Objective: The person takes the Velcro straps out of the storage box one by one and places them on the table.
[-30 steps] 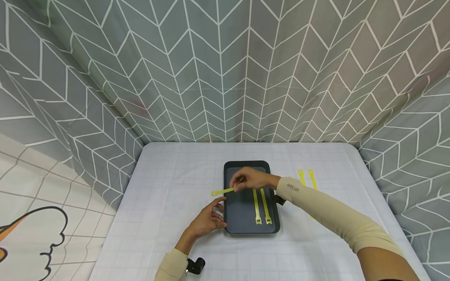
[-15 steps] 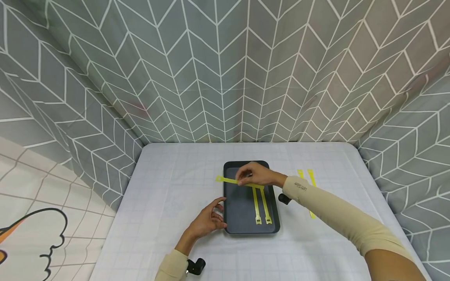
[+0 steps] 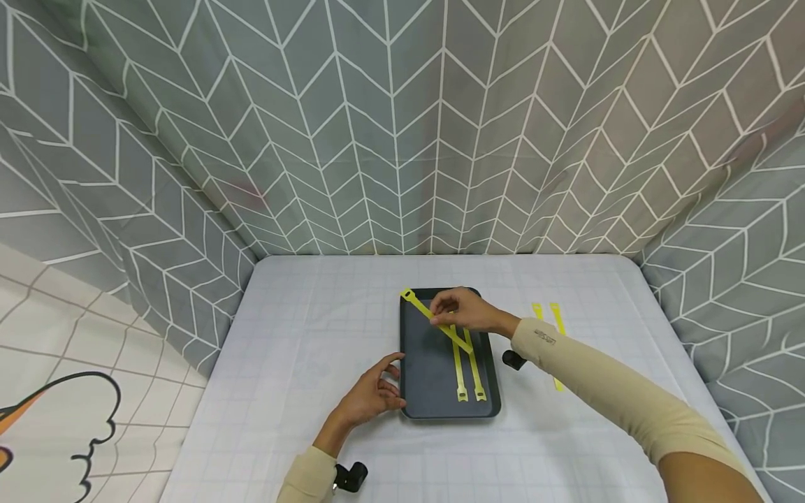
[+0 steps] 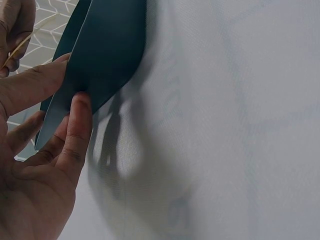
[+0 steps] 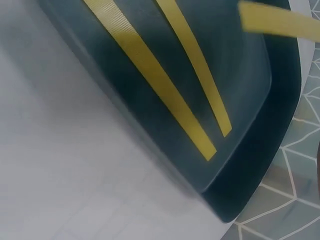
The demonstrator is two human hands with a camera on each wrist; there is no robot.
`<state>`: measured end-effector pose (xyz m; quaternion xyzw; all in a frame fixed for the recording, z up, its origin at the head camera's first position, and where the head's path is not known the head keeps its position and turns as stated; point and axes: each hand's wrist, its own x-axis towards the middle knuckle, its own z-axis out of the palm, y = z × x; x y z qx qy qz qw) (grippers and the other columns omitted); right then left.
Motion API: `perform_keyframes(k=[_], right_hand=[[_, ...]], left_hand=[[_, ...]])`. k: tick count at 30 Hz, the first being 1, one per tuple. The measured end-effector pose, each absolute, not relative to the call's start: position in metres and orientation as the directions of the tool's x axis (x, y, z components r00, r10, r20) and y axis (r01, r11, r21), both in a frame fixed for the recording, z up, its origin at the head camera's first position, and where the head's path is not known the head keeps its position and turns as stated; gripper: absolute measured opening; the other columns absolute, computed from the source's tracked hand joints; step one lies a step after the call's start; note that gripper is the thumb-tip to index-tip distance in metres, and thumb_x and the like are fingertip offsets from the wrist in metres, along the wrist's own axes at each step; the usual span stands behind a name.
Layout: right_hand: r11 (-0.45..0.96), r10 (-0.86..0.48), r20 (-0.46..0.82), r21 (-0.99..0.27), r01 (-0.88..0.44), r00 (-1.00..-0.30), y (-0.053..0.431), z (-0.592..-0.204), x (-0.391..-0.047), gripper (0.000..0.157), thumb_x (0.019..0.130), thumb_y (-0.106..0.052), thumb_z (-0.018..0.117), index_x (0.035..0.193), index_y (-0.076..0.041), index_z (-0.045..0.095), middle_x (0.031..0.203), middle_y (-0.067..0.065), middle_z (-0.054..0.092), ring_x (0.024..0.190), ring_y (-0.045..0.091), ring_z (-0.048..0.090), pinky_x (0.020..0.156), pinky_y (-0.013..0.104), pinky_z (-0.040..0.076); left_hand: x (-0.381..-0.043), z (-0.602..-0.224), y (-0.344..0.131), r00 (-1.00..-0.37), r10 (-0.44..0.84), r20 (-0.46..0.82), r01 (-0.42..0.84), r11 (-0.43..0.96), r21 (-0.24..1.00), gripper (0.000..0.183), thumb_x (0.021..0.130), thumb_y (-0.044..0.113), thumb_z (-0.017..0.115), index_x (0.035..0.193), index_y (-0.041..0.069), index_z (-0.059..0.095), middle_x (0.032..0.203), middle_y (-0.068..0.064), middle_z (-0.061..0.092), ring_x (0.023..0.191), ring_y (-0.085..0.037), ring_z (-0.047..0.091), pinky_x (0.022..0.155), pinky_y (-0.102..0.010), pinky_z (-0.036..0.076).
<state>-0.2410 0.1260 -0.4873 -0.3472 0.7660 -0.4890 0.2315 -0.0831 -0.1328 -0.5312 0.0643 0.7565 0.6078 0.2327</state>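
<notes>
My right hand (image 3: pixel 464 309) pinches a yellow hook-and-loop cable tie (image 3: pixel 454 337) by its middle, over the dark grey tray (image 3: pixel 428 398). The tie slants, its slotted head at the tray's far left corner and its tail toward the middle. Beneath it, two more yellow cable ties (image 3: pixel 476 377) lie side by side in the tray, slotted heads toward me. The right wrist view shows the held tie's blurred end (image 5: pixel 280 20) above the tray. My left hand (image 3: pixel 370 395) touches the tray's left side with spread fingers; close up, one fingertip (image 4: pixel 81 102) presses the outer wall.
Two further yellow cable ties (image 3: pixel 557 318) lie on the white-covered table (image 3: pixel 314 314) right of the tray, partly hidden by my right sleeve (image 3: pixel 585 370). A patterned curtain (image 3: pixel 402 140) hangs behind the table and along its sides.
The right hand has moved right and slightly away from me, turning the held cable tie from pointing left to a diagonal over the tray. The left hand stays at the tray's side.
</notes>
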Motion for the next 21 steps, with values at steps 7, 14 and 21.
perform_keyframes(k=[7, 14, 21], right_hand=[[0.243, -0.725, -0.015, -0.941, -0.235, -0.688, 0.137, -0.492, -0.24, 0.013, 0.094, -0.008, 0.07, 0.104, 0.0, 0.068, 0.097, 0.02, 0.071, 0.088, 0.034, 0.071, 0.079, 0.035, 0.058], [0.261, -0.671, -0.08, -0.956, -0.134, -0.737, 0.15, -0.491, -0.239, 0.017, 0.094, -0.008, 0.07, 0.106, 0.003, 0.067, 0.098, 0.024, 0.069, 0.087, 0.035, 0.07, 0.076, 0.034, 0.059], [0.265, -0.64, -0.118, -0.961, -0.074, -0.759, 0.167, -0.492, -0.237, 0.02, 0.096, -0.009, 0.068, 0.109, 0.005, 0.064, 0.102, 0.03, 0.065, 0.09, 0.035, 0.071, 0.077, 0.034, 0.06]], left_hand=[[-0.083, -0.53, -0.132, -0.88, 0.386, -0.276, -0.186, 0.254, 0.949, 0.088, 0.08, -0.013, 0.075, 0.155, 0.007, 0.033, 0.126, -0.026, 0.045, 0.089, -0.018, 0.06, 0.071, -0.022, 0.053], [-0.084, -0.529, -0.133, -0.878, 0.385, -0.284, -0.195, 0.254, 0.947, 0.088, 0.08, -0.013, 0.075, 0.154, 0.008, 0.033, 0.127, -0.025, 0.046, 0.089, -0.019, 0.059, 0.07, -0.023, 0.052], [-0.084, -0.529, -0.133, -0.877, 0.389, -0.282, -0.198, 0.241, 0.95, 0.088, 0.08, -0.013, 0.075, 0.155, 0.008, 0.033, 0.127, -0.025, 0.045, 0.088, -0.019, 0.059, 0.069, -0.022, 0.052]])
